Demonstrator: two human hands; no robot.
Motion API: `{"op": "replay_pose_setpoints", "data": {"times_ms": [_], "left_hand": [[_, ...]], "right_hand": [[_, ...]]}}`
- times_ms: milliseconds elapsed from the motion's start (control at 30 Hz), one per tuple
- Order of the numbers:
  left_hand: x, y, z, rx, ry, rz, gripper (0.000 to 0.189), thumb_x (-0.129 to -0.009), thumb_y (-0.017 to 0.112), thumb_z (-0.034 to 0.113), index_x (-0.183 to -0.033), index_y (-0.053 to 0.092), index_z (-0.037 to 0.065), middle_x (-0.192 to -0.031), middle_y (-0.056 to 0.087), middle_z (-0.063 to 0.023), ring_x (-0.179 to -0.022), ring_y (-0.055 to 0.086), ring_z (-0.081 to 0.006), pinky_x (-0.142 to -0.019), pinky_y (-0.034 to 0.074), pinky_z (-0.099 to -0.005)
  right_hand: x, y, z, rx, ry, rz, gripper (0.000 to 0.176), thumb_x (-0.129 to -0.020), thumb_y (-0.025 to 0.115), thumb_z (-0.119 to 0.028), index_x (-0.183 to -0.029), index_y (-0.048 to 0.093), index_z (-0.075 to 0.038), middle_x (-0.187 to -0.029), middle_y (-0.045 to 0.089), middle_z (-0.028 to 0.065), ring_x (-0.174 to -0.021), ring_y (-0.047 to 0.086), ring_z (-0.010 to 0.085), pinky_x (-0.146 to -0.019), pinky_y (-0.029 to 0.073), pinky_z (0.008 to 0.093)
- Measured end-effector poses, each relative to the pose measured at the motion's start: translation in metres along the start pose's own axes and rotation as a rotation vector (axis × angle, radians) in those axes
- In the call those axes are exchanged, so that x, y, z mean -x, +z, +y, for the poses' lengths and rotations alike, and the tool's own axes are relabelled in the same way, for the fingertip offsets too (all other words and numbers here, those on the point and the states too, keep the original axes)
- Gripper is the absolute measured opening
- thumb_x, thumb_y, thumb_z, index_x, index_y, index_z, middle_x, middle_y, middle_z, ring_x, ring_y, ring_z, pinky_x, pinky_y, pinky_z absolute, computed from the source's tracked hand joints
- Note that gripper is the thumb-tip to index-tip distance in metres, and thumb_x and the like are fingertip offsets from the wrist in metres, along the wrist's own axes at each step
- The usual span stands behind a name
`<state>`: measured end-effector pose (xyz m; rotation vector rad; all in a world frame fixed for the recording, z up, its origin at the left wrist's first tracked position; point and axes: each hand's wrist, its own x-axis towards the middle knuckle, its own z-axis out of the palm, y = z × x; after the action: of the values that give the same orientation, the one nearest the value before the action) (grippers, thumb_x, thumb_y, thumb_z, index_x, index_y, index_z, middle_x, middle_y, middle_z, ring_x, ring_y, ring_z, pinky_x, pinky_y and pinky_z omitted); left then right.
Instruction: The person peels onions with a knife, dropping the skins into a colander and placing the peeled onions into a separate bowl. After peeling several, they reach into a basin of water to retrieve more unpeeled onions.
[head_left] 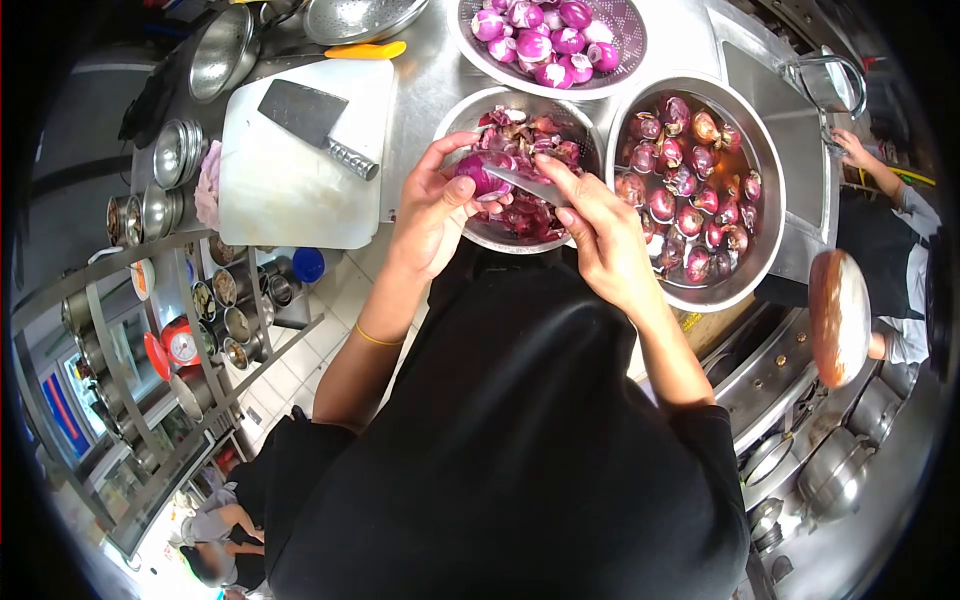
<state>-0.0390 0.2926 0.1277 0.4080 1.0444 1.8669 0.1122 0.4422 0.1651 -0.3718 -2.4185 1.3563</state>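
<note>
My left hand (432, 215) grips a red onion (487, 176) between thumb and fingers. In my right hand (607, 238) is a small knife (535, 187), its blade lying against the onion. Both hands are above a metal bowl (468, 237) that holds loose purple onion skins (530, 215). To the right, a large metal basin (770, 200) contains unpeeled red onions (690, 222) in brownish water. Behind the bowl stands a perforated colander (632, 40) with several peeled onions (535, 45) in it.
A cleaver (305, 115) lies on a white cutting board (290, 205) at the left, with a yellow-handled tool (368, 50) behind. A pink cloth (209, 185) and stacked metal bowls (177, 152) are beside the board. At right is a sink (775, 120); another person's hand (855, 148) is near a pot.
</note>
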Motion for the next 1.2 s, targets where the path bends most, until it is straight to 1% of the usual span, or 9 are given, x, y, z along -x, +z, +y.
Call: {"op": "replay_pose_setpoints", "data": {"times_ms": [500, 567, 633, 800, 933, 1033, 1100, 1133, 1200], "left_hand": [[-0.001, -0.003, 0.007, -0.040, -0.042, -0.035, 0.076, -0.075, 0.079, 0.032, -0.132, 0.040, 0.000, -0.100, 0.063, -0.0088, -0.086, 0.063, -0.0164, -0.072, 0.050, -0.0270], [-0.001, -0.003, 0.007, -0.060, -0.044, -0.018, 0.075, -0.074, 0.081, 0.031, -0.131, 0.042, 0.000, -0.100, 0.063, -0.0078, -0.088, 0.062, -0.0155, -0.073, 0.050, -0.0267], [-0.002, -0.004, 0.007, -0.088, 0.024, -0.022, 0.061, -0.071, 0.082, 0.015, -0.122, 0.050, 0.004, -0.107, 0.059, -0.0059, -0.099, 0.057, -0.0135, -0.085, 0.048, -0.0280], [-0.002, -0.008, 0.007, -0.109, 0.029, -0.024, 0.056, -0.072, 0.081, 0.009, -0.119, 0.051, 0.003, -0.112, 0.057, -0.0092, -0.106, 0.055, -0.0164, -0.094, 0.045, -0.0304], [-0.006, -0.001, 0.010, -0.057, 0.079, -0.107, 0.052, -0.076, 0.076, 0.006, -0.120, 0.050, 0.001, -0.121, 0.055, -0.0145, -0.113, 0.054, -0.0202, -0.099, 0.044, -0.0325], [-0.006, 0.000, 0.011, -0.088, 0.087, -0.099, 0.058, -0.078, 0.073, 0.010, -0.127, 0.045, -0.002, -0.127, 0.052, -0.0208, -0.119, 0.051, -0.0255, -0.102, 0.042, -0.0365], [-0.007, -0.003, 0.009, -0.107, 0.112, -0.105, 0.058, -0.078, 0.072, 0.008, -0.129, 0.044, -0.002, -0.129, 0.051, -0.0208, -0.120, 0.051, -0.0258, -0.103, 0.041, -0.0368], [-0.008, -0.005, 0.008, -0.127, 0.134, -0.111, 0.059, -0.079, 0.070, 0.006, -0.130, 0.043, -0.003, -0.130, 0.050, -0.0207, -0.121, 0.050, -0.0261, -0.104, 0.040, -0.0371], [-0.007, -0.009, 0.006, -0.122, 0.120, -0.083, 0.058, -0.079, 0.069, 0.005, -0.131, 0.043, -0.003, -0.131, 0.050, -0.0203, -0.121, 0.050, -0.0259, -0.103, 0.041, -0.0368]], "right_hand": [[-0.007, -0.008, -0.006, -0.110, -0.032, -0.178, 0.042, -0.090, 0.054, -0.010, -0.132, 0.055, -0.013, -0.073, 0.042, 0.0087, -0.065, 0.044, 0.0225, -0.063, 0.039, 0.0333], [-0.009, -0.008, -0.010, -0.069, -0.032, -0.167, 0.064, -0.076, 0.054, 0.010, -0.131, 0.056, -0.023, -0.073, 0.045, 0.0090, -0.062, 0.051, 0.0248, -0.060, 0.044, 0.0355], [-0.010, -0.011, -0.012, -0.012, -0.025, -0.188, 0.063, -0.076, 0.054, 0.010, -0.130, 0.057, -0.023, -0.073, 0.046, 0.0091, -0.063, 0.051, 0.0251, -0.060, 0.044, 0.0353], [-0.011, -0.008, -0.006, 0.102, -0.041, -0.199, 0.057, -0.079, 0.052, 0.009, -0.127, 0.060, -0.021, -0.073, 0.047, 0.0083, -0.063, 0.052, 0.0228, -0.061, 0.045, 0.0336], [-0.021, -0.002, 0.014, -0.201, 0.030, 0.102, 0.038, -0.091, 0.048, 0.002, -0.125, 0.060, -0.011, -0.105, 0.064, 0.0121, -0.083, 0.060, 0.0200, -0.079, 0.048, 0.0343], [-0.017, -0.007, 0.033, -0.170, 0.213, -0.032, 0.046, -0.092, 0.049, 0.000, -0.136, 0.049, -0.012, -0.092, 0.065, 0.0110, -0.080, 0.060, 0.0186, -0.077, 0.048, 0.0345], [-0.017, -0.008, 0.030, -0.124, 0.566, -0.188, 0.057, -0.092, 0.052, -0.003, -0.145, 0.033, -0.013, -0.080, 0.062, 0.0092, -0.074, 0.060, 0.0173, -0.075, 0.048, 0.0331], [-0.012, -0.002, 0.041, -0.156, 0.496, -0.191, 0.067, -0.090, 0.055, -0.004, -0.148, 0.023, -0.015, -0.072, 0.059, 0.0078, -0.069, 0.060, 0.0165, -0.072, 0.048, 0.0317], [-0.007, 0.007, 0.047, -0.201, 0.539, -0.110, 0.058, -0.090, 0.055, -0.005, -0.143, 0.034, -0.013, -0.073, 0.060, 0.0083, -0.069, 0.059, 0.0163, -0.070, 0.047, 0.0310]]}}
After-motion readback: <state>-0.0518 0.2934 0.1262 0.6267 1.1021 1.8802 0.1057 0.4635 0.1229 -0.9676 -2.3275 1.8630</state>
